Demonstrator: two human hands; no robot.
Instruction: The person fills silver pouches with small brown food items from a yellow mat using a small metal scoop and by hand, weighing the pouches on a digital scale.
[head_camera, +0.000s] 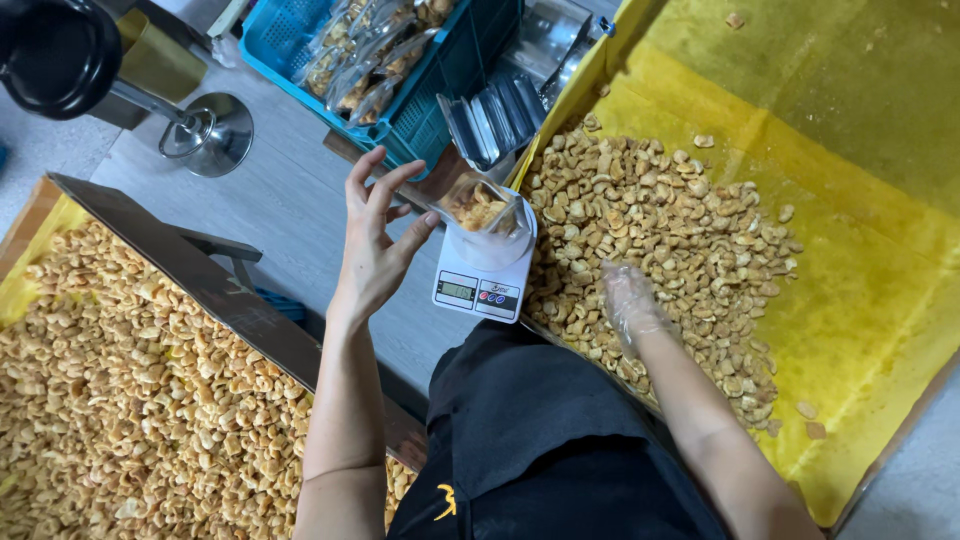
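left hand (375, 245) pinches pouch (480, 208) edge on scale (483, 272); right hand (632, 305) (gloved, blurred) grabs snacks (660, 230).

Beyond your work, a blue plastic crate (455, 70) stood at the top of the view, filled with clear packed pouches (365, 55). Just beside its right corner a row of empty flat pouches (490, 120) stood on edge. A chrome stool base (210, 130) rested on the grey floor (290, 200), and a black round seat (55, 50) showed in the upper left corner. To your left lay a second tray (215, 285) with a dark metal rim, heaped with golden snack pieces (120, 400).
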